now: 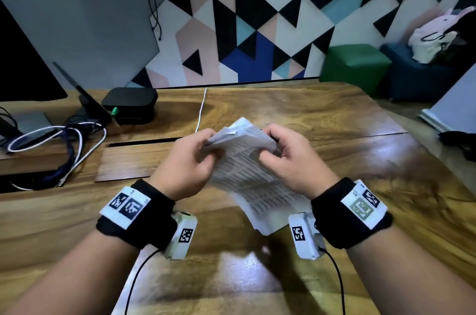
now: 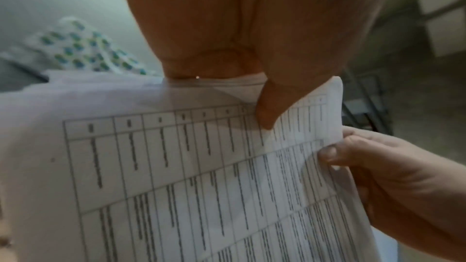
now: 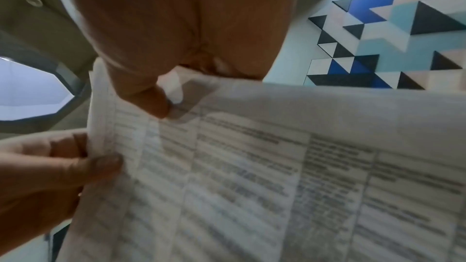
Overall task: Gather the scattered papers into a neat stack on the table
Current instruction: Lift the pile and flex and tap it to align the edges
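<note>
Left hand (image 1: 186,160) and right hand (image 1: 288,157) pinch the light, limp papers (image 1: 247,175) at 12 o'clock; grasp opposite edges to square them on the bench (image 1: 334,113).

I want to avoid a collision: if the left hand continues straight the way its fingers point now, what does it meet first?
Probably the right hand: the left hand points across the papers toward it, though depth is unclear.

black bands (image 1: 134,222) wrap both bare arms, with white cards of square codes, small white boxes (image 1: 181,236) and black wires (image 1: 139,278).
</note>
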`<action>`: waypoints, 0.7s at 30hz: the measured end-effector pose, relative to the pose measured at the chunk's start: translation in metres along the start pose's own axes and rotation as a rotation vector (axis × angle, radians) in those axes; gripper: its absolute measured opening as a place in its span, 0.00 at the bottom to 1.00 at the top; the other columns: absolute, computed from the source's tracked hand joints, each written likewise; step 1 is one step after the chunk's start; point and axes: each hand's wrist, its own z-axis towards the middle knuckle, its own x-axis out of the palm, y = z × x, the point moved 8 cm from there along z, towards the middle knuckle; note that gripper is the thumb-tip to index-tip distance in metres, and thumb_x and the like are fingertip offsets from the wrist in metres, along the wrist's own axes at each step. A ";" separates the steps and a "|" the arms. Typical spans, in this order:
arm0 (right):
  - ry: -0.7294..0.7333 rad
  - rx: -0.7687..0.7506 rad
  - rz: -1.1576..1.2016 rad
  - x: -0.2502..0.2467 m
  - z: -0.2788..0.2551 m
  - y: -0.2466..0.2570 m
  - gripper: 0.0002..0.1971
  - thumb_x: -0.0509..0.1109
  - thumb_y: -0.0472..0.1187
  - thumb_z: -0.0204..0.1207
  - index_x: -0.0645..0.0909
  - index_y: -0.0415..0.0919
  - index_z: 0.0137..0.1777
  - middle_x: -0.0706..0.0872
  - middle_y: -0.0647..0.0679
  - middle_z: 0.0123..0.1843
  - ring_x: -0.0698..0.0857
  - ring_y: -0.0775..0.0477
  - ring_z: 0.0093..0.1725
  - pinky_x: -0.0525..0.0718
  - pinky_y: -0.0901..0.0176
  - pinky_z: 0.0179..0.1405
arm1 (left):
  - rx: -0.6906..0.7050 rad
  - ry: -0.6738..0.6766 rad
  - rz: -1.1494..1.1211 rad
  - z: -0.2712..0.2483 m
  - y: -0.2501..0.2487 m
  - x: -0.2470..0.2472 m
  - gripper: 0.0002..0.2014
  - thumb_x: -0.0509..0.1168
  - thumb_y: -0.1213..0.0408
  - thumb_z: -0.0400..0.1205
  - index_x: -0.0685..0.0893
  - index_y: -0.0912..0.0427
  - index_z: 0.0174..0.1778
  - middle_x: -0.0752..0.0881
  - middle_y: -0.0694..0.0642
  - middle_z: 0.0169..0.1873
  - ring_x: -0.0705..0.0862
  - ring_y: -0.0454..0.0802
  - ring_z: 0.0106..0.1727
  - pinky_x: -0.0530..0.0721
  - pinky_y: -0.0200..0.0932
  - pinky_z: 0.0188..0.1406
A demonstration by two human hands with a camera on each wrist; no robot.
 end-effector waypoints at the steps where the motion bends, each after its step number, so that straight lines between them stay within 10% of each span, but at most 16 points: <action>1: 0.002 0.001 -0.039 -0.003 -0.001 -0.002 0.04 0.70 0.35 0.71 0.79 0.45 0.40 0.82 0.49 0.36 0.78 0.54 0.36 0.77 0.55 0.37 | -0.021 -0.017 -0.050 0.000 0.007 0.000 0.05 0.64 0.67 0.77 0.82 0.53 0.44 0.87 0.49 0.38 0.84 0.50 0.42 0.82 0.53 0.43; 6: -0.008 0.272 -0.060 -0.047 -0.028 -0.074 0.07 0.75 0.38 0.67 0.80 0.48 0.33 0.81 0.58 0.27 0.76 0.61 0.28 0.76 0.62 0.30 | -0.167 -0.234 -0.382 -0.010 0.040 -0.030 0.11 0.66 0.70 0.75 0.84 0.48 0.45 0.90 0.35 0.40 0.85 0.31 0.42 0.83 0.31 0.48; 12: -0.279 0.538 0.523 -0.048 -0.068 -0.151 0.06 0.78 0.34 0.60 0.90 0.37 0.38 0.91 0.49 0.36 0.84 0.47 0.40 0.80 0.57 0.44 | -0.294 -0.327 -0.516 -0.037 0.073 -0.031 0.14 0.64 0.79 0.81 0.81 0.54 0.49 0.92 0.36 0.38 0.88 0.32 0.42 0.85 0.29 0.45; 15: -0.429 0.540 0.629 -0.029 -0.072 -0.146 0.08 0.75 0.26 0.67 0.88 0.37 0.43 0.94 0.48 0.42 0.90 0.47 0.44 0.85 0.52 0.51 | -0.378 -0.411 -0.572 -0.055 0.089 -0.011 0.11 0.66 0.77 0.80 0.82 0.54 0.48 0.93 0.39 0.39 0.89 0.34 0.43 0.87 0.34 0.49; 21: -0.706 0.362 0.385 -0.018 -0.082 -0.111 0.06 0.72 0.27 0.74 0.87 0.36 0.47 0.90 0.68 0.33 0.87 0.70 0.36 0.82 0.77 0.36 | -0.539 -0.733 -0.583 -0.099 0.111 0.027 0.11 0.65 0.76 0.82 0.79 0.57 0.55 0.86 0.52 0.48 0.85 0.27 0.41 0.84 0.29 0.48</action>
